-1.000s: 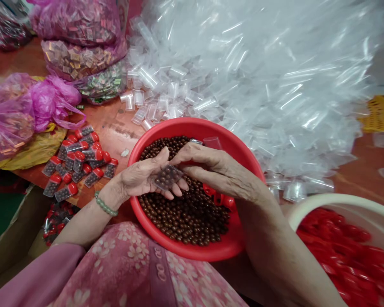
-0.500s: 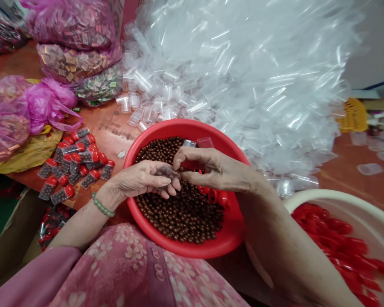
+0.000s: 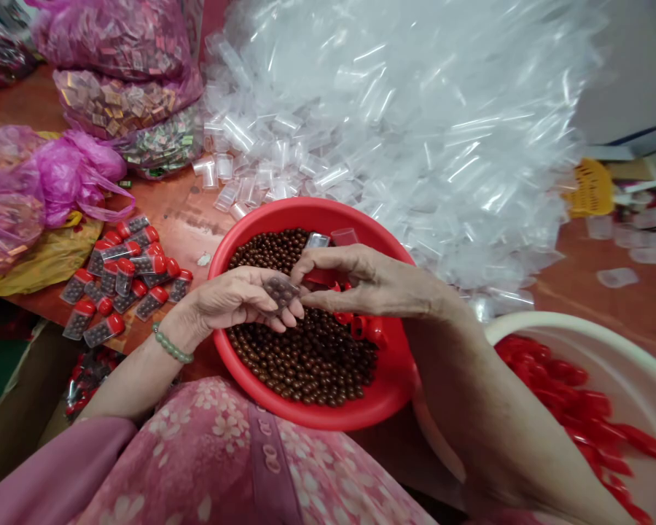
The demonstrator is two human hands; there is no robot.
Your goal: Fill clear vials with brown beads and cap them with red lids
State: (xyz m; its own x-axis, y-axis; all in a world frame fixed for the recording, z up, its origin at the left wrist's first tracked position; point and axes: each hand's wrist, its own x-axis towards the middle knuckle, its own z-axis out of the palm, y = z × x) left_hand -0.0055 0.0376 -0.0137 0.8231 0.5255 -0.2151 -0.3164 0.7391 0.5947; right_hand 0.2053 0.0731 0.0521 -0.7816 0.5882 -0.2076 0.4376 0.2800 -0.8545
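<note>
Over the basin (image 3: 317, 417), left fingers (image 3: 255, 296) clasp a container (image 3: 280, 290); right fingers (image 3: 333, 300) narrowed, hold unclear.

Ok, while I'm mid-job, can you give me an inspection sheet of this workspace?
Surface: reddish table, marked with a small pale spot.
Job's things: small clear container of brown balls in the left hand; red basin with loose brown balls; red caps in a white tub.
Clutter: heaped clear tubes; red-capped filled containers; pink bags.
Grippers: bare hands; left holds the container, right hand has fingertips at its end, grip unclear.
Cables: nothing seen.
Surroundings: yellow perforated item at right.
</note>
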